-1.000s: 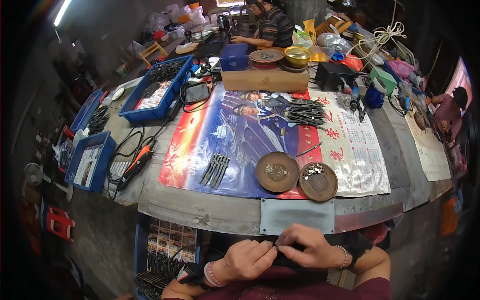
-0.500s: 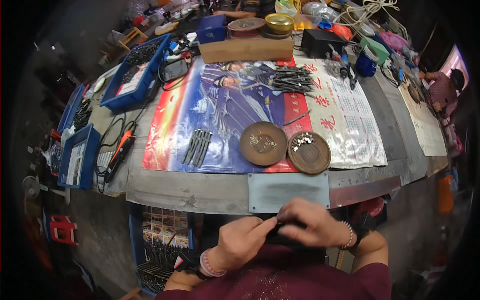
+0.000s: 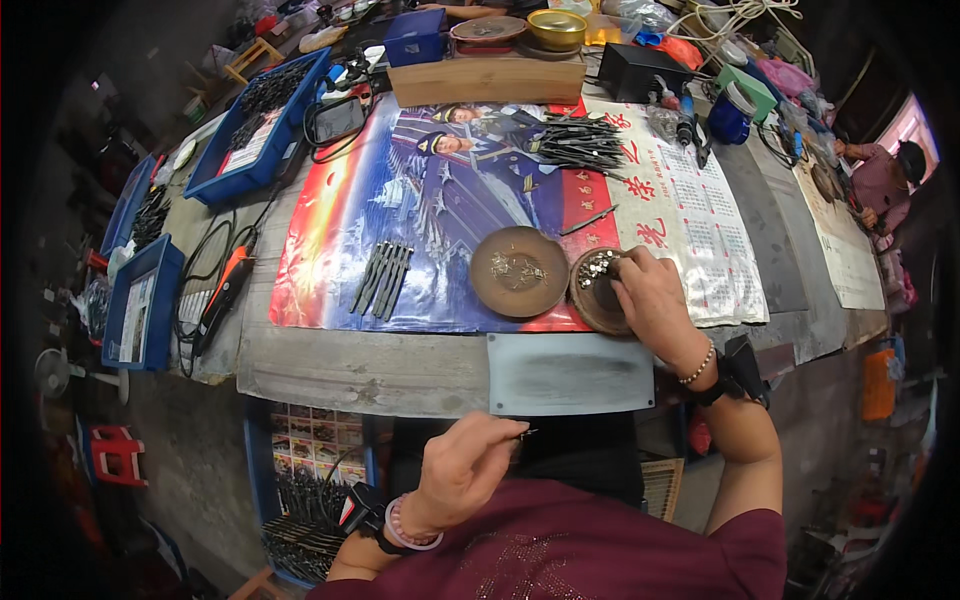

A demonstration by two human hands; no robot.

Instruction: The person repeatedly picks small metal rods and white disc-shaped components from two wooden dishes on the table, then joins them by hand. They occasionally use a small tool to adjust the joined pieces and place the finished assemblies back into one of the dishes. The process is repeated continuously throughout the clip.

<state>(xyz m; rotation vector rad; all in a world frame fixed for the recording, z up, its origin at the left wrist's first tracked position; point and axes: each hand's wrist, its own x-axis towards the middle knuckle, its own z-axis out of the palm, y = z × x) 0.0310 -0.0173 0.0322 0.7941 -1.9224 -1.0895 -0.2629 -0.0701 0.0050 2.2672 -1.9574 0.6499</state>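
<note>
My left hand (image 3: 465, 465) is raised over my lap, just in front of the table edge, its thumb and fingers pinched on a small thin piece whose tip barely shows. On the table, my right hand (image 3: 655, 305) reaches over the right-hand round wooden dish (image 3: 590, 316), which holds small shiny silvery bits. Its fingers are bent down into the dish, and what they grip is hidden. Beside it sits a second brown dish (image 3: 518, 300) with thin pale slivers in it. Several slim dark rods (image 3: 382, 280) lie in a row to the left. One loose rod (image 3: 590, 220) rests behind the dishes.
A glossy poster (image 3: 310, 290) covers the tabletop, with a bundle of dark rods (image 3: 585, 142) on it. A grey plate (image 3: 570, 375) sits at the front edge. Blue trays (image 3: 145, 305) and an orange-black tool (image 3: 225, 295) stand left; another person (image 3: 885, 180) works far right.
My right hand has left my left hand and moved forward to the right-hand dish. My left hand has stayed near my lap, dropping slightly left, still pinched.
</note>
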